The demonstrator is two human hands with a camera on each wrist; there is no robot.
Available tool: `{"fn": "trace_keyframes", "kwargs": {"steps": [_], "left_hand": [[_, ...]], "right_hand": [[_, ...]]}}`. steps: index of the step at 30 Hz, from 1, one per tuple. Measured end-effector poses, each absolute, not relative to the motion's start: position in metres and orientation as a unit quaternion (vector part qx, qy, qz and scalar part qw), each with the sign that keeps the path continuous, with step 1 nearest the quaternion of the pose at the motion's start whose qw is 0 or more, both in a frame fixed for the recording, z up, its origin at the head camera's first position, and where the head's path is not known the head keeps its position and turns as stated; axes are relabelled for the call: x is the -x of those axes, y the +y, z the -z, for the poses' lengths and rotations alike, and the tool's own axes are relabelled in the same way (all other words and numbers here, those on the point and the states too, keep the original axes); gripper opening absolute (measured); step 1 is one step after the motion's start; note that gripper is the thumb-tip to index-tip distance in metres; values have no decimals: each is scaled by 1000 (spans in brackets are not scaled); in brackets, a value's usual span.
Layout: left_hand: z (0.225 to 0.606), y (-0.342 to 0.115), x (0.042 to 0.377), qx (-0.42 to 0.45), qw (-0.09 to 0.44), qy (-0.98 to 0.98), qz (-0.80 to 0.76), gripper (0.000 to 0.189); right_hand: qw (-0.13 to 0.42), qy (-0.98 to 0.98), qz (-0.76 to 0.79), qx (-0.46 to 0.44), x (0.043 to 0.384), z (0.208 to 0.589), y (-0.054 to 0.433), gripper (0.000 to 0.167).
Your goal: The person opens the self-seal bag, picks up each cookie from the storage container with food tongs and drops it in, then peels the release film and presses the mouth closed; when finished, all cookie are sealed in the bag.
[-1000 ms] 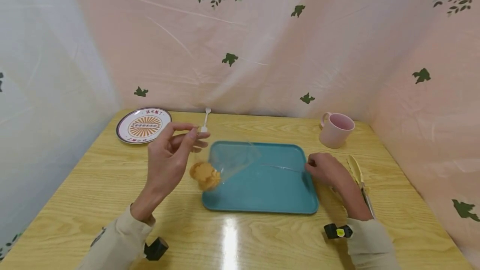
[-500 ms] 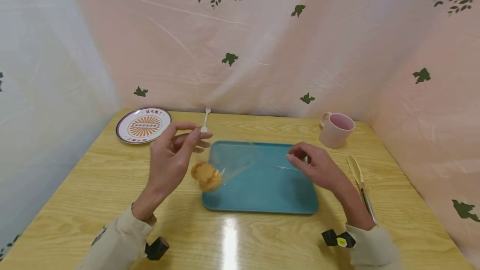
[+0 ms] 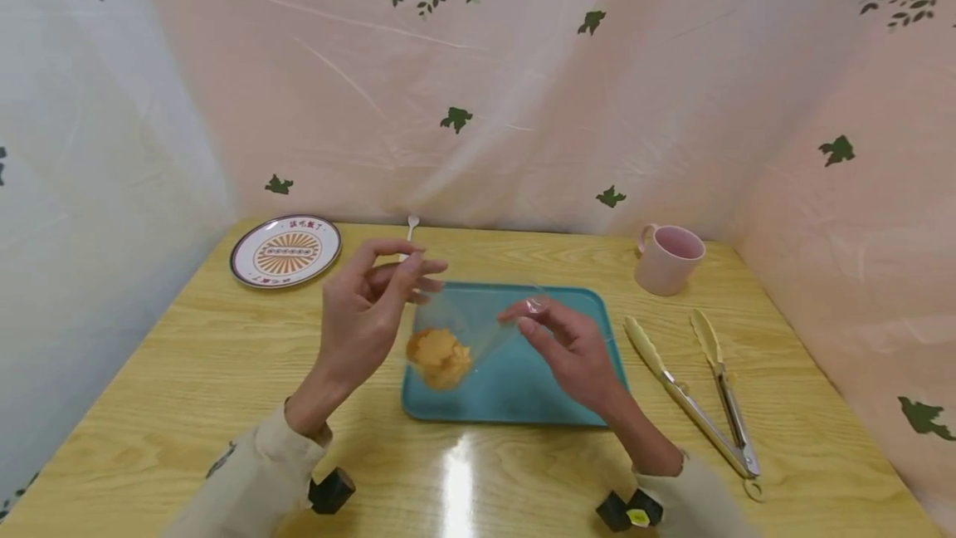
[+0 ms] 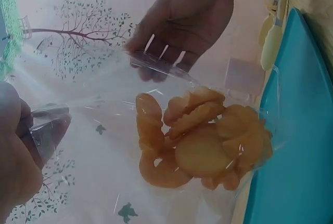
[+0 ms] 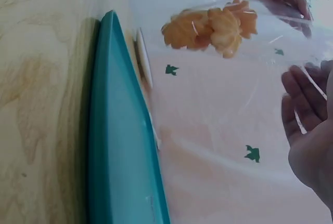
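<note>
A clear plastic bag (image 4: pixel 117 102) holds several golden, wavy-edged pieces that look like cookies (image 3: pixel 438 358). It hangs tilted above the left part of the teal tray (image 3: pixel 515 413). My left hand (image 3: pixel 366 314) pinches the upper left end of the bag between thumb and fingers. On the other side, my right hand (image 3: pixel 571 351) has its thumb and fingers at the bag's upper edge, and the left wrist view shows the film between them. The lower fingers of the right hand (image 5: pixel 309 117) are fairly straight in the right wrist view.
A patterned plate (image 3: pixel 285 251) lies at the back left, and a small white fork-like utensil (image 3: pixel 412 228) sits at the back. A pink mug (image 3: pixel 668 260) stands at the back right. Spread tongs (image 3: pixel 705 405) with pale yellow tips lie right of the tray.
My right hand has moved left from the tray's right edge to the bag, uncovering the tongs. My left hand has shifted slightly right, carrying the bag along.
</note>
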State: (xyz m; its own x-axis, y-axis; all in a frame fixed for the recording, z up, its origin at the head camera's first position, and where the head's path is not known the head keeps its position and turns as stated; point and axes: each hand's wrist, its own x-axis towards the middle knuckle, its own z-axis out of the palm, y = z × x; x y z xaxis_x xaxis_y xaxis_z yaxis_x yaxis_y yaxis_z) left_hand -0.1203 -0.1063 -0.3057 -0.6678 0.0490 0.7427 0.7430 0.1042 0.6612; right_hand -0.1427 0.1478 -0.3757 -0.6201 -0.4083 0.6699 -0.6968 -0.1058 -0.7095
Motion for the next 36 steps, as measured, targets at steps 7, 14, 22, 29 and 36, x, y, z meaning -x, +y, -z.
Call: {"fn": "trace_keyframes", "kwargs": {"steps": [7, 14, 22, 29, 36], "left_hand": [[304, -114, 122, 290, 270, -658, 641, 14], [304, -118, 123, 307, 244, -639, 662, 9], [299, -118, 123, 324, 242, -637, 656, 17], [298, -120, 127, 328, 228, -622, 673, 22], [299, -121, 132, 360, 183, -558, 725, 23]], "right_hand": [[232, -593, -639, -432, 144, 364, 144, 26], [260, -561, -641, -456, 144, 340, 151, 30], [252, -547, -657, -453, 149, 324, 158, 24], [213, -508, -706, -444, 153, 323, 156, 24], [119, -382, -783, -476, 156, 322, 150, 24]]}}
